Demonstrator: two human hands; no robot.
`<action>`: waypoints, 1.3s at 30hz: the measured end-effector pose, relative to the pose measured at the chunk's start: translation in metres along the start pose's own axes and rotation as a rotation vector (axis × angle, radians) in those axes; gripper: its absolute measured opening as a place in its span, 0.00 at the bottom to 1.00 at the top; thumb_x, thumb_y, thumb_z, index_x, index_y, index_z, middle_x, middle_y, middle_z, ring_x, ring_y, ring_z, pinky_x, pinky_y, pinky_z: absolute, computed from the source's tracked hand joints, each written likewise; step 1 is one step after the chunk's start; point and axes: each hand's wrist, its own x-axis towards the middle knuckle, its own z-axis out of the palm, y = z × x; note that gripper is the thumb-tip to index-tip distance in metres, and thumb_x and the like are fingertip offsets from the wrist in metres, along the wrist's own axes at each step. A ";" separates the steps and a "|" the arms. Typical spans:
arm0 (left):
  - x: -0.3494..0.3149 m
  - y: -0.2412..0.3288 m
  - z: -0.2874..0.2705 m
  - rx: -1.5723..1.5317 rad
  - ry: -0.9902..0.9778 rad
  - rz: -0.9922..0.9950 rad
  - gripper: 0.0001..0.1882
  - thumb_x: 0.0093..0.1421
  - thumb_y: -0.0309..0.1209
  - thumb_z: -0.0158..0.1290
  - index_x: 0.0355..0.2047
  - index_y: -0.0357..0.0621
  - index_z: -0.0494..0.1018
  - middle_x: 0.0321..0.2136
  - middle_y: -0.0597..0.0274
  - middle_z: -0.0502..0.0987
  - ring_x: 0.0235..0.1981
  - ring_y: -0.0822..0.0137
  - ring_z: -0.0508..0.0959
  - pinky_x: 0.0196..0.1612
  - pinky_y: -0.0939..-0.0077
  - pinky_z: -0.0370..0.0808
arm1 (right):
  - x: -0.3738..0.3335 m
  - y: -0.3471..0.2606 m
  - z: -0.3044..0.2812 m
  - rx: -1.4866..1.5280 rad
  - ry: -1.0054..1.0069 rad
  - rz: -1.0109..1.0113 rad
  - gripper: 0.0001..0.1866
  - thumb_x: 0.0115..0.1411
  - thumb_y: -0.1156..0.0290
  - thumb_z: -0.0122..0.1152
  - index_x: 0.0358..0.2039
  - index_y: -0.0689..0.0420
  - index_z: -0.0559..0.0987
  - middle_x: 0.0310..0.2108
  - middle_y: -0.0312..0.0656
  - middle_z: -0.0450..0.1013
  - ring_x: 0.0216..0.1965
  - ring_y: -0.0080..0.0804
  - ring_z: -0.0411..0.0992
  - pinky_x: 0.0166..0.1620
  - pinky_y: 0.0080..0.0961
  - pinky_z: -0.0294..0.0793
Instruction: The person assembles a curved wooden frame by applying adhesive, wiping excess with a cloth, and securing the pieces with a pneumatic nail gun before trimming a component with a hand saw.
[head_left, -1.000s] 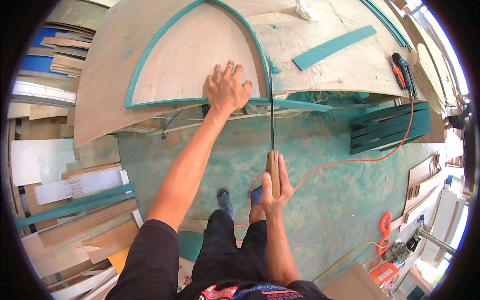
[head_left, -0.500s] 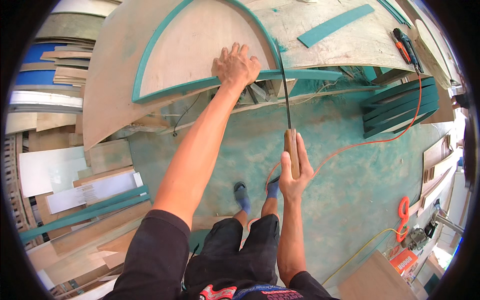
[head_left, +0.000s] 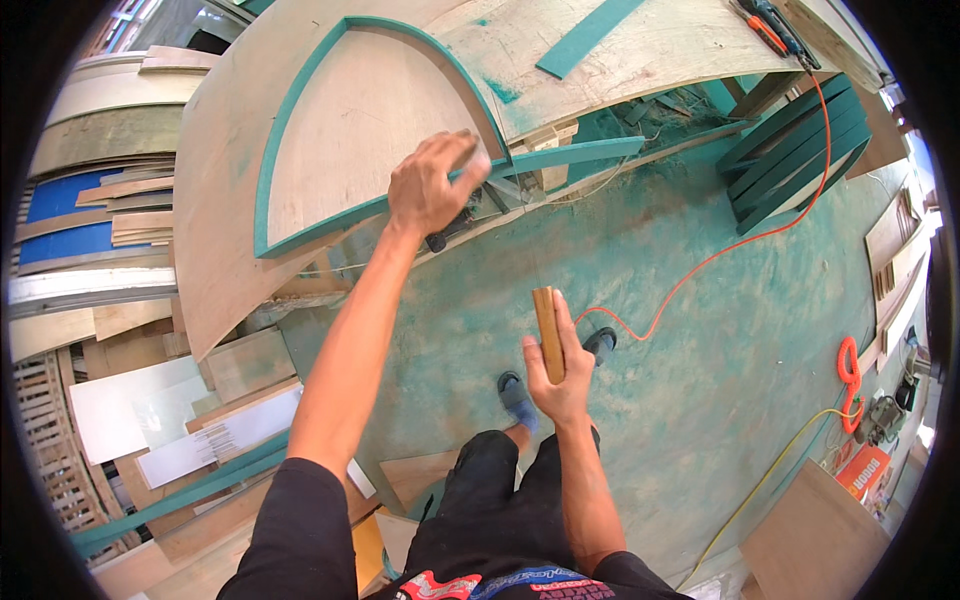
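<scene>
My left hand reaches out and curls its fingers over the straight teal lower edge of an arch-shaped plywood panel lying on a big plywood sheet. A small dark object shows just below that hand. Nearer my body, my right hand grips a wooden tool handle, held upright above the floor. No blade shows past the handle's top. A teal strip juts right from under the panel's corner.
An orange cable runs across the green dusty floor to a power tool on the sheet. Teal slats are stacked at right, wood offcuts at left. My feet stand below the handle. Another orange cable coil lies far right.
My left hand went from flat with spread fingers to curled over the panel's edge. The long thin blade seen above the handle earlier no longer shows. My right hand dropped lower.
</scene>
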 end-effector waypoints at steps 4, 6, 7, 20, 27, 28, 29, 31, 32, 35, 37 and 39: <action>-0.009 0.006 0.016 0.398 0.084 0.031 0.32 0.55 0.41 0.68 0.57 0.40 0.72 0.59 0.50 0.76 0.63 0.51 0.74 0.56 0.56 0.79 | 0.000 0.025 -0.002 0.061 -0.035 0.058 0.37 0.60 0.75 0.65 0.71 0.56 0.65 0.52 0.52 0.79 0.40 0.31 0.82 0.45 0.26 0.79; -0.006 0.009 0.024 0.439 0.119 0.028 0.38 0.47 0.31 0.73 0.56 0.38 0.67 0.57 0.48 0.76 0.60 0.50 0.76 0.51 0.60 0.83 | 0.001 0.032 0.004 0.052 -0.052 0.070 0.37 0.60 0.75 0.65 0.71 0.56 0.66 0.50 0.50 0.80 0.36 0.29 0.81 0.43 0.25 0.79; -0.003 0.005 0.028 0.456 0.141 0.050 0.38 0.46 0.31 0.73 0.55 0.38 0.67 0.57 0.49 0.76 0.59 0.49 0.77 0.50 0.60 0.84 | 0.001 0.038 0.006 0.053 -0.048 0.056 0.37 0.60 0.76 0.65 0.71 0.55 0.66 0.48 0.49 0.81 0.35 0.28 0.80 0.42 0.25 0.79; -0.005 -0.005 0.039 0.514 0.307 0.193 0.25 0.47 0.22 0.64 0.47 0.37 0.69 0.46 0.43 0.80 0.47 0.49 0.82 0.43 0.64 0.84 | -0.040 -0.027 -0.027 -0.080 0.131 -0.132 0.31 0.58 0.81 0.63 0.64 0.64 0.73 0.49 0.50 0.82 0.36 0.23 0.81 0.41 0.19 0.77; -0.001 -0.006 0.034 0.455 0.254 0.139 0.31 0.46 0.32 0.71 0.49 0.42 0.70 0.50 0.48 0.80 0.46 0.51 0.83 0.38 0.59 0.85 | 0.001 -0.010 -0.014 -0.003 0.131 -0.071 0.30 0.58 0.81 0.63 0.63 0.61 0.75 0.45 0.48 0.83 0.35 0.20 0.79 0.40 0.18 0.77; -0.007 -0.007 0.034 0.447 0.225 0.122 0.30 0.46 0.32 0.70 0.49 0.42 0.70 0.50 0.49 0.80 0.46 0.51 0.83 0.38 0.59 0.85 | -0.003 -0.015 -0.017 0.019 0.094 -0.017 0.30 0.58 0.81 0.63 0.63 0.61 0.75 0.46 0.48 0.83 0.34 0.21 0.80 0.40 0.18 0.77; -0.010 -0.009 0.031 0.442 0.203 0.106 0.30 0.46 0.33 0.70 0.48 0.42 0.71 0.50 0.49 0.80 0.45 0.51 0.83 0.37 0.59 0.85 | -0.016 -0.013 -0.023 0.008 0.101 -0.048 0.30 0.57 0.81 0.64 0.63 0.61 0.75 0.46 0.50 0.83 0.34 0.23 0.81 0.40 0.19 0.78; 0.002 -0.011 0.027 0.451 0.206 0.088 0.29 0.46 0.33 0.70 0.47 0.42 0.72 0.51 0.49 0.80 0.45 0.51 0.84 0.38 0.59 0.85 | -0.039 -0.004 -0.037 -0.023 0.116 -0.134 0.31 0.57 0.82 0.64 0.63 0.61 0.75 0.48 0.52 0.82 0.34 0.26 0.82 0.40 0.21 0.79; 0.003 -0.006 0.028 0.454 0.209 0.078 0.28 0.46 0.33 0.70 0.47 0.42 0.72 0.52 0.48 0.80 0.46 0.51 0.84 0.38 0.59 0.85 | -0.036 -0.006 -0.040 -0.024 0.114 -0.149 0.31 0.57 0.82 0.64 0.63 0.61 0.75 0.48 0.52 0.82 0.34 0.28 0.83 0.39 0.21 0.79; -0.013 -0.009 0.035 0.476 0.254 0.135 0.26 0.45 0.33 0.71 0.44 0.42 0.74 0.53 0.46 0.80 0.48 0.51 0.84 0.38 0.59 0.85 | 0.000 -0.023 -0.024 -0.041 0.079 -0.149 0.32 0.57 0.81 0.64 0.64 0.60 0.74 0.50 0.52 0.81 0.34 0.35 0.84 0.37 0.23 0.79; -0.008 -0.004 0.032 0.459 0.278 0.182 0.24 0.44 0.32 0.72 0.41 0.42 0.75 0.54 0.45 0.80 0.51 0.52 0.83 0.39 0.59 0.85 | 0.056 -0.015 0.003 0.041 0.104 -0.121 0.32 0.57 0.81 0.63 0.64 0.59 0.74 0.50 0.51 0.81 0.35 0.37 0.84 0.38 0.22 0.79; -0.009 -0.006 0.036 0.467 0.274 0.128 0.23 0.45 0.31 0.71 0.41 0.42 0.75 0.53 0.45 0.80 0.50 0.50 0.84 0.39 0.58 0.85 | 0.064 -0.011 0.009 0.034 0.083 -0.103 0.32 0.57 0.81 0.63 0.64 0.60 0.73 0.51 0.51 0.81 0.36 0.37 0.84 0.39 0.22 0.79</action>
